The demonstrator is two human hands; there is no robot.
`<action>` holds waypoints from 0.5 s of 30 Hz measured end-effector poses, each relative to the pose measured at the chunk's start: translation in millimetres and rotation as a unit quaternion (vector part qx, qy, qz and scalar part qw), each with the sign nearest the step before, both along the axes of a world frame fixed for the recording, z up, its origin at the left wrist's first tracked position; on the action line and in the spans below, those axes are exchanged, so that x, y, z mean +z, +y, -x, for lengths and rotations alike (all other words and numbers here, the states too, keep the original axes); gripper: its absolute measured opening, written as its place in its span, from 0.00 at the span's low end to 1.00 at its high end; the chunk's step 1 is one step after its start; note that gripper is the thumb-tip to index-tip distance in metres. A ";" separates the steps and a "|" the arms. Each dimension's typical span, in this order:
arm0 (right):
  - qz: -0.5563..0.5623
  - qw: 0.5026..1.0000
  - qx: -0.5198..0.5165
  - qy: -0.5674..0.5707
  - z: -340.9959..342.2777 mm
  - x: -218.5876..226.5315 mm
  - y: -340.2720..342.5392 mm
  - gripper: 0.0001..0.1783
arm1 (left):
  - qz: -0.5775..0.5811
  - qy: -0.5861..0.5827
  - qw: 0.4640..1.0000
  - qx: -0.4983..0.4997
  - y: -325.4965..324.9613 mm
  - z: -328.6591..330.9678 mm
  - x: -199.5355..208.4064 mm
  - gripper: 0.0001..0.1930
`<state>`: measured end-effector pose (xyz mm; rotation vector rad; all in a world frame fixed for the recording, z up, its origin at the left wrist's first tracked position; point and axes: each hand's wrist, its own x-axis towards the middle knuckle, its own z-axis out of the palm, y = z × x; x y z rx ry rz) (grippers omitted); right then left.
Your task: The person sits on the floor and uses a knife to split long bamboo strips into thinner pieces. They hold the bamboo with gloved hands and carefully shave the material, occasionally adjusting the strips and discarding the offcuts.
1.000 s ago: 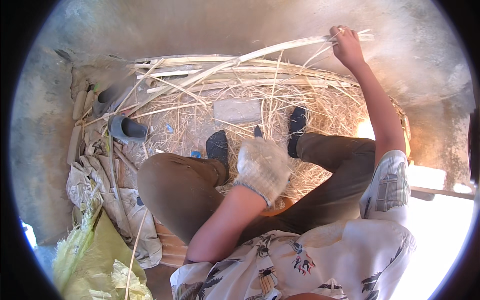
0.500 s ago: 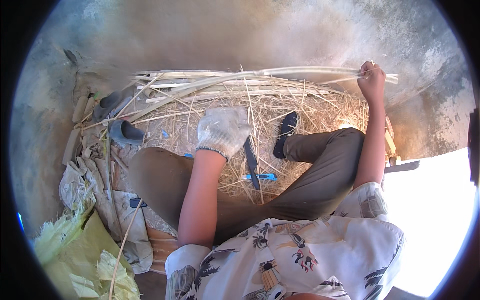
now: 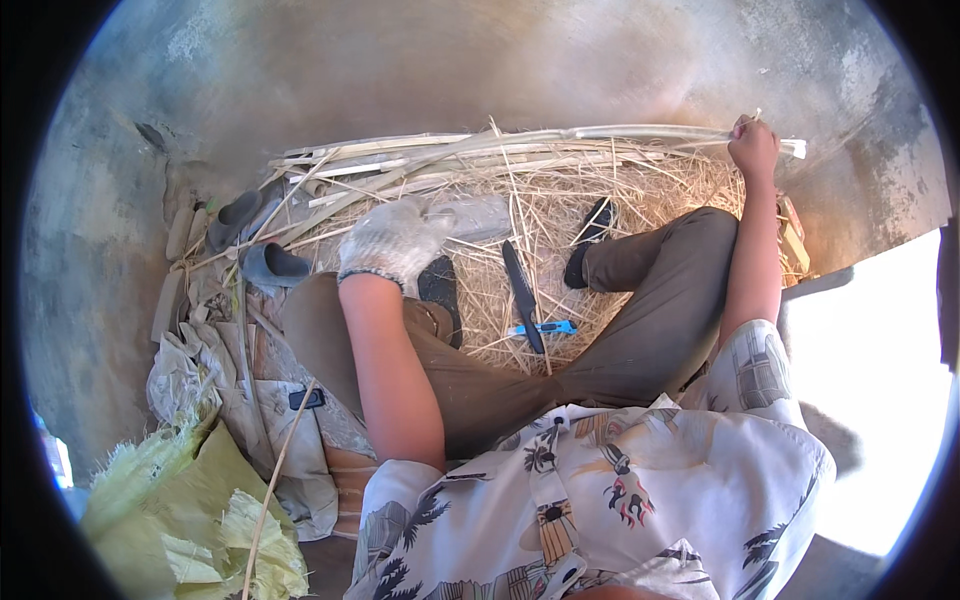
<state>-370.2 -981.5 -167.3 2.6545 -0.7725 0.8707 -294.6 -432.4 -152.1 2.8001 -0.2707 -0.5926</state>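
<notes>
My right hand (image 3: 755, 148), bare, is closed around the right end of a long pale bamboo strip (image 3: 620, 131) near the back wall. The strip runs leftward over a bundle of similar bamboo strips (image 3: 350, 160). Over my left shin is my left hand (image 3: 395, 240), in a whitish knitted glove. Its fingers are blurred, and a pale grey shape beside them is hard to make out. A dark-handled knife (image 3: 521, 290) lies on the straw between my legs. Touching its lower end is a blue box cutter (image 3: 550, 328).
Loose straw shavings (image 3: 660, 195) cover the floor before me. A grey clog (image 3: 272, 265) sits at the left. Below it are crumpled cloth (image 3: 300, 480), a small black device (image 3: 306, 399) and a yellow-green woven sack (image 3: 150, 510). A concrete wall (image 3: 500, 60) stands behind.
My gloved left hand has moved left and slightly up, uncovering my left foot. My right hand still grips the bamboo strip, shifted slightly right. The view has shifted a little.
</notes>
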 end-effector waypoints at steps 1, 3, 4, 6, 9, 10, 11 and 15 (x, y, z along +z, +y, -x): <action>0.038 0.999 -0.027 -0.014 2.8 1.7 2.3 0.05 | -0.011 0.004 1.000 0.026 3.8 0.5 5.0 0.31; 0.107 0.989 -0.051 -0.092 5.5 9.1 9.8 0.05 | 0.028 -0.029 0.998 0.048 20.7 1.9 7.7 0.32; 0.141 0.979 -0.062 -0.130 7.8 13.1 12.8 0.05 | 0.034 -0.028 0.997 0.063 27.3 1.9 12.9 0.32; 0.154 0.976 -0.062 -0.142 10.8 15.3 17.7 0.05 | 0.030 -0.067 0.992 0.099 40.8 2.6 16.7 0.32; 0.157 0.973 -0.052 -0.158 16.7 12.3 12.8 0.05 | 0.059 -0.101 0.982 0.147 56.5 3.1 22.5 0.31; 0.145 0.975 -0.048 -0.161 19.9 11.0 8.9 0.04 | 0.098 -0.099 0.977 0.163 64.4 -1.0 17.9 0.33; 0.133 0.976 -0.040 -0.165 20.0 9.5 4.8 0.04 | 0.105 -0.106 0.973 0.176 69.5 -3.4 16.1 0.33; 0.031 0.984 -0.041 -0.169 19.7 -1.1 -16.5 0.04 | 0.105 -0.134 0.958 0.229 74.7 -11.1 14.1 0.34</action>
